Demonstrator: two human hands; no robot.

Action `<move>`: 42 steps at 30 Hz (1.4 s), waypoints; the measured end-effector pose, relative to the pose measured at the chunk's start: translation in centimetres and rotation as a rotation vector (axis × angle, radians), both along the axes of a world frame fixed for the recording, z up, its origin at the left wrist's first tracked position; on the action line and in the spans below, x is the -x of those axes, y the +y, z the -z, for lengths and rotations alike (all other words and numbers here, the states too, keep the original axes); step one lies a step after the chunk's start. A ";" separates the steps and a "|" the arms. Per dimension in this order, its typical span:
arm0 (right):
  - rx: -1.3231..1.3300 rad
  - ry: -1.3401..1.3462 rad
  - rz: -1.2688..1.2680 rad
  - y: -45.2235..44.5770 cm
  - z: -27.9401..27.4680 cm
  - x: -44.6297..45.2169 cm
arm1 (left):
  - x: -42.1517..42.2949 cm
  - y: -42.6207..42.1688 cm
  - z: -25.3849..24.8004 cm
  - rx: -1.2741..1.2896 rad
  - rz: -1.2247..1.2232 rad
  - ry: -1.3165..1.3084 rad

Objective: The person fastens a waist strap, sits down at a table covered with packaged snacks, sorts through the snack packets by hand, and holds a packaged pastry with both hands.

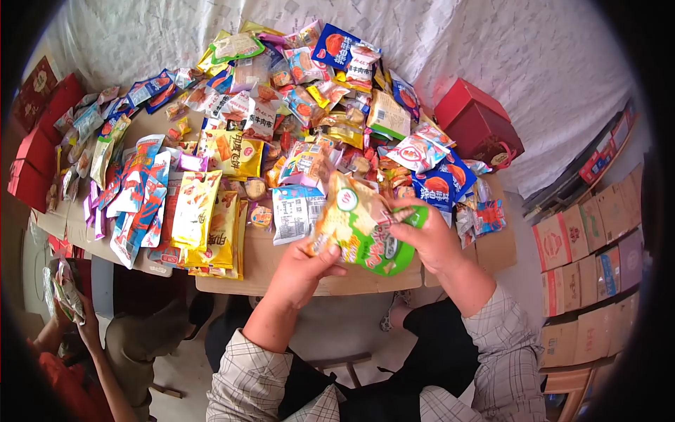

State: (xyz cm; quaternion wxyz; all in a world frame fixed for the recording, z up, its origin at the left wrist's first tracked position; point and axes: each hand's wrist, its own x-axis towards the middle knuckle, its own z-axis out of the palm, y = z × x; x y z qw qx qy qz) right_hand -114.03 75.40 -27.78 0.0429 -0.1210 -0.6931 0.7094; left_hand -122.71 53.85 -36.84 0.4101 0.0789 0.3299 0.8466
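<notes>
Between my two hands is a green and cream snack bag (362, 224), tilted above the front edge of the table. My left hand (304, 270) grips its lower left side, thumb on the front. The fingers of my right hand (430, 243) are closed on its right end, thumb pressing the face. Just behind the bag lies a white and blue snack packet (294, 211). To the left, yellow snack packets (195, 211) overlap in a stack, beside a fan of blue and red packets (139, 200). The fingers behind the bag are hidden.
A large heap of mixed snacks (309, 112) covers the cardboard-topped table (256, 271). Red boxes (478, 126) stand at its right and left ends. Cardboard cartons (594, 239) are stacked at right. At lower left, another person's hands (84, 316) hold a packet.
</notes>
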 end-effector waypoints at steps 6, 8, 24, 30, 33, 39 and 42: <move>-0.238 -0.122 -0.010 1.1 0.5 -6.1 | -1.2 -1.1 0.2 0.227 0.462 0.396; -0.224 -0.119 -0.028 2.9 2.0 -8.4 | -1.8 -0.8 0.3 0.214 0.532 0.449; -0.044 0.105 0.806 21.5 1.0 -16.4 | -2.4 -1.1 2.7 0.365 1.064 0.602; 0.149 0.340 0.856 27.5 0.6 -10.8 | -2.9 1.0 3.5 0.409 1.142 0.619; 0.229 0.354 0.863 30.0 2.5 -7.6 | -2.9 1.6 3.7 0.325 1.099 0.787; -0.359 0.173 0.911 26.2 4.4 -5.9 | -2.7 1.9 2.4 0.338 1.078 0.912; -0.514 0.184 0.825 22.6 2.7 -4.9 | -3.3 1.5 3.5 0.288 1.028 0.875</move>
